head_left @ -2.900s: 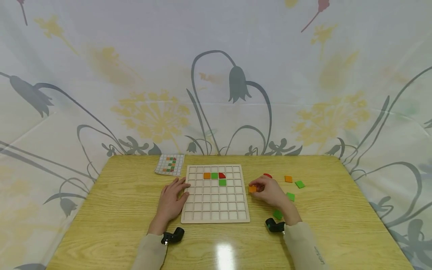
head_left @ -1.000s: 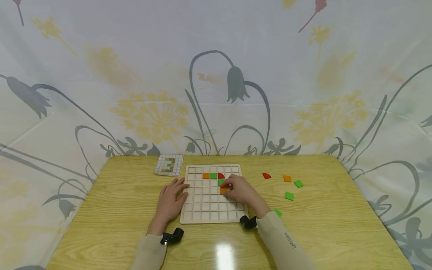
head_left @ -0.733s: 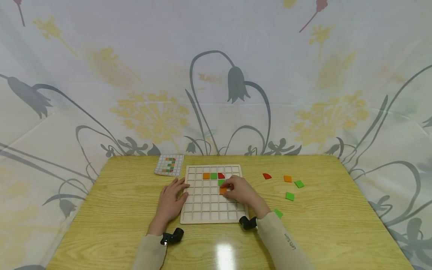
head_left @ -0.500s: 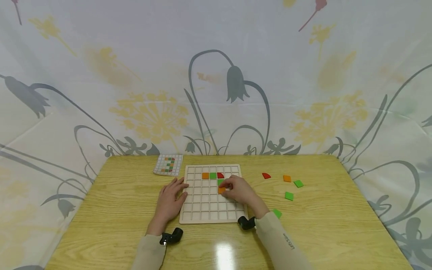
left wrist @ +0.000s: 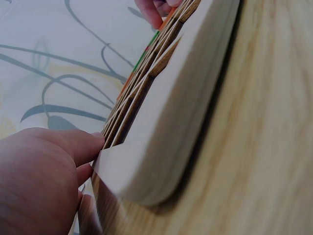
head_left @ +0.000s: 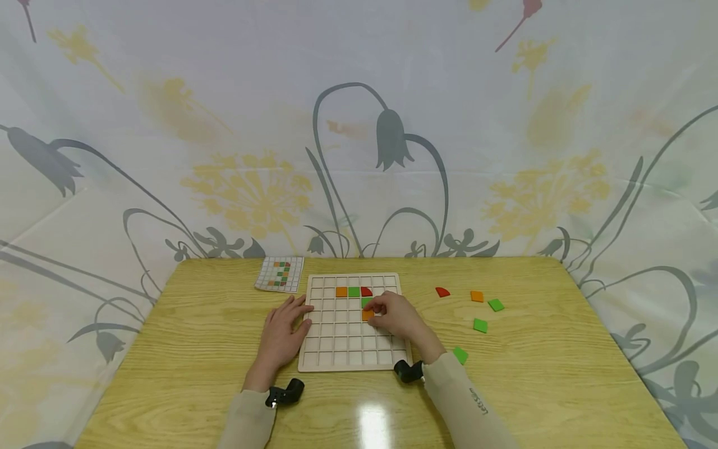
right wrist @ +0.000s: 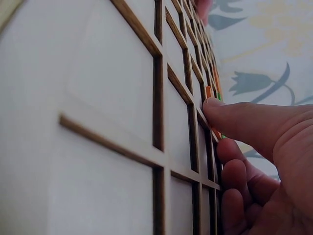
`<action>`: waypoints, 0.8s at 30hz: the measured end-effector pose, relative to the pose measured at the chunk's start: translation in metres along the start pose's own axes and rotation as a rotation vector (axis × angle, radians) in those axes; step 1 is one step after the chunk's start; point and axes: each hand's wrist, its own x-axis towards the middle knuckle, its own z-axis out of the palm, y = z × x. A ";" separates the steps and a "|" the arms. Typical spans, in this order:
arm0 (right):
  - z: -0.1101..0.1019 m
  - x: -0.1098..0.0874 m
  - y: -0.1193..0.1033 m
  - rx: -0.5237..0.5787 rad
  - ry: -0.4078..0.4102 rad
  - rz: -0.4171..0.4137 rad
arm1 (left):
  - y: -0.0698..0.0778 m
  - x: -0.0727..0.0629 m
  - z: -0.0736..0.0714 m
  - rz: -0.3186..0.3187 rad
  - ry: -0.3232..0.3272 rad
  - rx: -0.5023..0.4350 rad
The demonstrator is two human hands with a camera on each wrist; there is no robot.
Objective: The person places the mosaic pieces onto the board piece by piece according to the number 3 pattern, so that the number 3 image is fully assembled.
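Note:
A pale wooden grid board (head_left: 341, 358) lies on the table. In one row are an orange square tile (head_left: 341, 292), a green square tile (head_left: 354, 292) and a red quarter-round tile (head_left: 366, 291); another green tile (head_left: 366, 302) sits under the red one. My right hand (head_left: 397, 315) pinches a second orange tile (head_left: 367, 316) at the cell just below that green tile. In the right wrist view the thumb (right wrist: 230, 115) presses against the tile's edge. My left hand (head_left: 283, 333) rests at the board's left edge, its thumb and fingertips touching the frame (left wrist: 161, 142).
Right of the board lie a red quarter-round tile (head_left: 442, 292), an orange tile (head_left: 477, 296) and several green tiles (head_left: 480, 325). A pattern card (head_left: 280, 274) with a coloured figure 3 lies behind the board's left corner. A flower-printed curtain hangs behind the table (head_left: 196, 330).
My right hand has carried the orange tile from right of the board to the cell below the green tile, then shifted it slightly there. The left hand has stayed at the board's edge.

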 end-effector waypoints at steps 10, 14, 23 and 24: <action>-0.005 -0.005 0.006 0.155 -0.003 0.012 | 0.001 0.000 0.001 0.013 0.011 -0.002; -0.008 -0.007 0.011 0.208 0.024 0.023 | 0.002 0.000 0.001 0.021 0.015 -0.007; -0.017 -0.013 0.018 0.240 0.086 0.018 | 0.000 0.000 0.000 0.012 0.006 0.004; -0.018 -0.014 0.019 0.238 0.094 0.017 | 0.000 0.000 0.000 0.012 0.006 0.003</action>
